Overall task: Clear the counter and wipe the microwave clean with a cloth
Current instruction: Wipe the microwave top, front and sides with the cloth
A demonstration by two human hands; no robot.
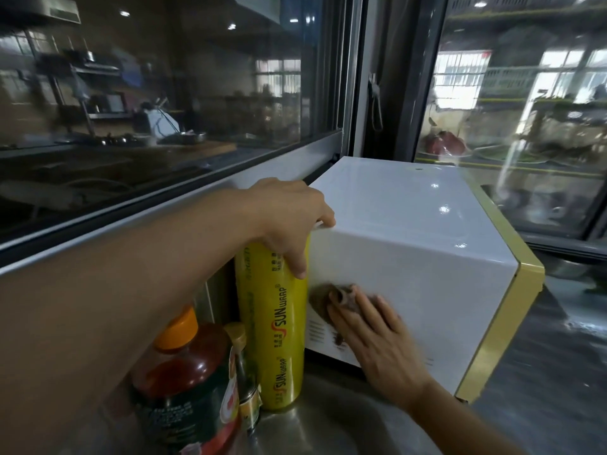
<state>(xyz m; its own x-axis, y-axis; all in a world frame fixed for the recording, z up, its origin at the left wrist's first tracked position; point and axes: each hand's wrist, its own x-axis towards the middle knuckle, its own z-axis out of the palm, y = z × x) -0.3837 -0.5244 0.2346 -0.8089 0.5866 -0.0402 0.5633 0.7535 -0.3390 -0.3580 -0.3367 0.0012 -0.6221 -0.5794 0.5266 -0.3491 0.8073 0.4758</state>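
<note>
The right hand [374,339] lays its straight, slightly spread fingers [368,310] flat on a crumpled brown cloth [341,298], pressing it against the near white side wall of the white box-shaped microwave with a yellow front frame [427,244]. The left hand [292,215] curls its fingers over the top of an upright yellow roll of cling wrap [272,326], thumb down its side and fingertips at the microwave's top edge. The roll's long axis stands vertical, touching the microwave's left corner. The microwave sits on the steel surface [328,421] by the window, its front facing right. Nearer left stands a red sauce bottle with an orange cap [184,366].
</note>
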